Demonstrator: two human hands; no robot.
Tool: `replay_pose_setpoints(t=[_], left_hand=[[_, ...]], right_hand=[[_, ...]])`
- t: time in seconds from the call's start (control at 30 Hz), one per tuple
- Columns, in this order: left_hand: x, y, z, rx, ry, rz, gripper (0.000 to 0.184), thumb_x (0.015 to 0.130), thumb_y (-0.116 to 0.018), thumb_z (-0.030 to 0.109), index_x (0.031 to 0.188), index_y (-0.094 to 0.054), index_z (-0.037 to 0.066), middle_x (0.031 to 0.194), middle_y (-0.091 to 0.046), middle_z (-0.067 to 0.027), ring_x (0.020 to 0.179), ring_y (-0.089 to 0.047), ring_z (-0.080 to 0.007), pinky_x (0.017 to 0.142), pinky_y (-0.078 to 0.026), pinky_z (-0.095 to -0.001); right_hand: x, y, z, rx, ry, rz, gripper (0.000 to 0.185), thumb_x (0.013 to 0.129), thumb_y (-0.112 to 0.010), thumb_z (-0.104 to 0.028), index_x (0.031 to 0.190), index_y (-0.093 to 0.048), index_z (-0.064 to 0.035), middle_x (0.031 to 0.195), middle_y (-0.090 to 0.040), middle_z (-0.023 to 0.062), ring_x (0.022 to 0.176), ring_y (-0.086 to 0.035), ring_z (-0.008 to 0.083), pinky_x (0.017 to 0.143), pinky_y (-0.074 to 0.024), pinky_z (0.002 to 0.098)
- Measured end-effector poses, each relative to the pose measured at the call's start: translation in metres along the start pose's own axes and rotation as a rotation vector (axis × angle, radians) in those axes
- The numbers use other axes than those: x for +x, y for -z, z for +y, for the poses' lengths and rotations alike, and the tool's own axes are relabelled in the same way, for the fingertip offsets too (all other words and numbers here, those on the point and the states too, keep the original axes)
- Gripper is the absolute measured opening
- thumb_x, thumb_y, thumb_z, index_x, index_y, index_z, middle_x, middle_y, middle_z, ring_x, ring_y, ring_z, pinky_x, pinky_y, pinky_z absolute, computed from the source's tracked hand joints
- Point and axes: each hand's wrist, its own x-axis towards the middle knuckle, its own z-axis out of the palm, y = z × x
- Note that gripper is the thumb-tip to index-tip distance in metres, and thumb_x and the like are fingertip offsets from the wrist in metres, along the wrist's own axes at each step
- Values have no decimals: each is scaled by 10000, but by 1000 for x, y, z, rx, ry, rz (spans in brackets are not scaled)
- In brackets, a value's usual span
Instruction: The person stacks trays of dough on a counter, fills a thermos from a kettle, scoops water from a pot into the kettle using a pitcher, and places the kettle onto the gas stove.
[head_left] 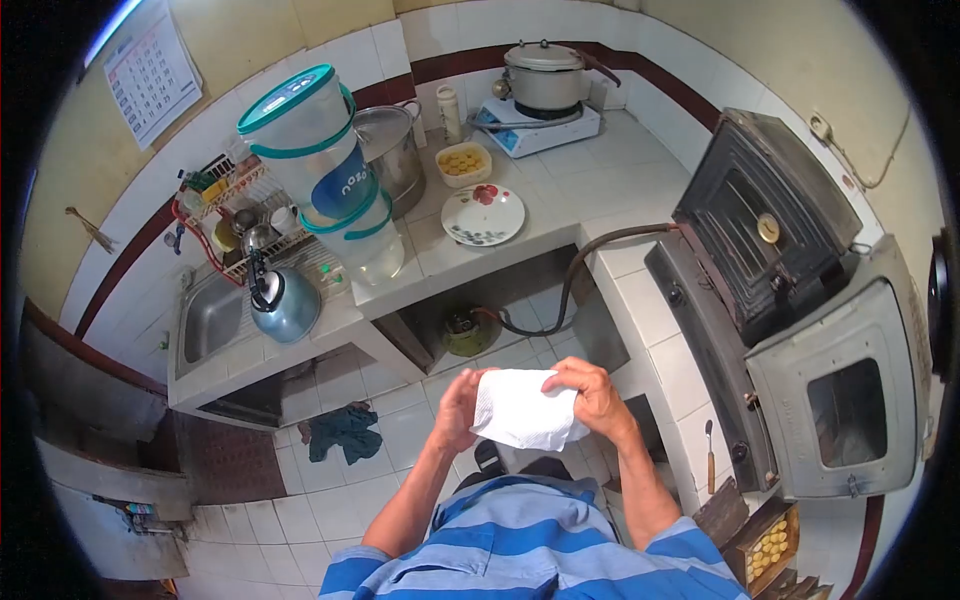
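Note:
A white paper towel is stretched between my two hands in front of my blue striped shirt. My left hand grips its left edge, fingers partly hidden behind the sheet. At the upper right corner, my right hand is closed on it, with thumb and bent index finger pinching the paper. Both hands are above the tiled floor, in front of the counter and apart from everything on it.
A flowered plate, a tub of yellow pieces and a pot on a stove stand on the counter. A kettle sits by the sink. An oven with its door open is at right. A dark cloth lies on the floor.

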Motion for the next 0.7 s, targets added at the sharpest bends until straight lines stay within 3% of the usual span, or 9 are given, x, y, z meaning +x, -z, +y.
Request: replay_pose_setpoints(t=[0.07,0.2,0.27,0.3,0.4,0.43,0.47,0.57,0.7], left_hand=[[14,7,17,-4,20,-65,656,950,-481,601,1291,-533,44,1262,-611,-122,1116,-617,-223,971,-489,-445],[59,32,33,399,-47,133,506,919,-678,360,1283,-567,27,1193,-654,-120,1036,-642,-189,894,-509,-348],[88,27,48,425,-197,227,406,877,-745,183,1224,-608,22,1108,-687,-94,967,-654,-165,845,-516,-309],[103,25,57,378,-238,288,334,885,-729,121,1184,-624,15,1064,-698,-76,931,-653,-150,817,-517,-306],[155,29,87,482,-430,392,280,901,-710,103,1154,-630,16,1055,-694,-65,929,-644,-134,806,-513,-294],[177,38,95,488,-457,405,262,904,-713,114,1130,-627,12,1029,-692,-57,924,-638,-128,805,-508,-289],[196,41,102,485,-453,425,262,904,-713,114,1130,-627,12,1029,-692,-57,924,-638,-128,805,-508,-289],[252,39,138,705,-524,595,276,912,-704,86,1155,-593,17,1030,-680,-60,909,-624,-125,826,-504,-288],[298,41,178,628,-600,644,459,949,-675,143,1346,-466,47,1206,-618,-117,984,-618,-138,848,-513,-273]], right_hand=[[29,-4,15,14,-16,9,383,665,-438,147,882,-710,-12,909,-662,149,881,-656,310,785,-509,343],[84,-10,65,2,-33,-89,363,733,-445,119,946,-709,-11,958,-678,120,927,-661,265,814,-507,322],[114,-17,90,375,-261,-26,382,845,-449,40,1166,-645,-25,1083,-670,88,991,-649,221,876,-497,299],[129,-13,113,702,-368,-118,480,959,-468,-102,1435,-430,-53,1202,-631,73,1054,-620,179,942,-475,297],[174,-14,162,1091,-379,-38,602,992,-478,-207,1539,-255,-95,1221,-599,108,1104,-590,171,938,-480,327],[190,-17,170,1202,-489,20,716,959,-580,-187,1560,-202,-93,1149,-626,96,1041,-601,160,920,-472,307],[209,-21,180,1211,-503,7,716,959,-580,-187,1560,-202,-93,1149,-626,96,1041,-601,160,920,-472,307],[276,-25,224,552,-422,33,766,842,-682,33,1507,-314,-71,1030,-661,71,952,-625,151,860,-473,276],[379,-18,284,538,-327,64,646,845,-648,51,1430,-395,-51,1030,-664,92,939,-635,156,821,-494,288]])
